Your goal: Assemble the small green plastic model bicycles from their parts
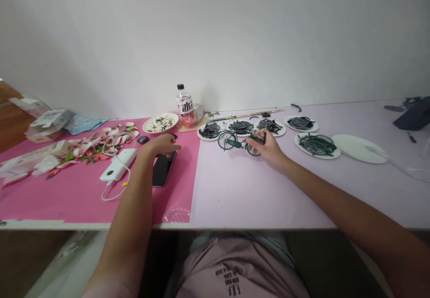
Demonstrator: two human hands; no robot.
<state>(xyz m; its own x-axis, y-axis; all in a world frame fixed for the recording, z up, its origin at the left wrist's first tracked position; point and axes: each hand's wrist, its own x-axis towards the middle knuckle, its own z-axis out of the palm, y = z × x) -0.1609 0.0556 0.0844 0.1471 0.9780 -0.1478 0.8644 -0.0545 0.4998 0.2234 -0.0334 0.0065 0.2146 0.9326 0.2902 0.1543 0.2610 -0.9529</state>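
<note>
A small dark green model bicycle (226, 140) stands upright on the pale lilac surface. At its right end, my right hand (265, 148) has its fingers closed near the rear wheel and holds a thin dark tool (265, 133) pointing up. My left hand (164, 144) is over the pink mat, just above a black phone (162, 170); its index finger extends to the right, and nothing shows in it. White plates with dark parts sit behind the bicycle, among them one (210, 131) close to its front wheel.
A bottle (186, 106) and a bowl (161, 123) stand at the back. Left lie artificial flowers (90, 148), a white power bank (118, 165) with a cable and a mouse (143, 140). At right are a plate of green parts (317, 145) and a bare white plate (358, 149).
</note>
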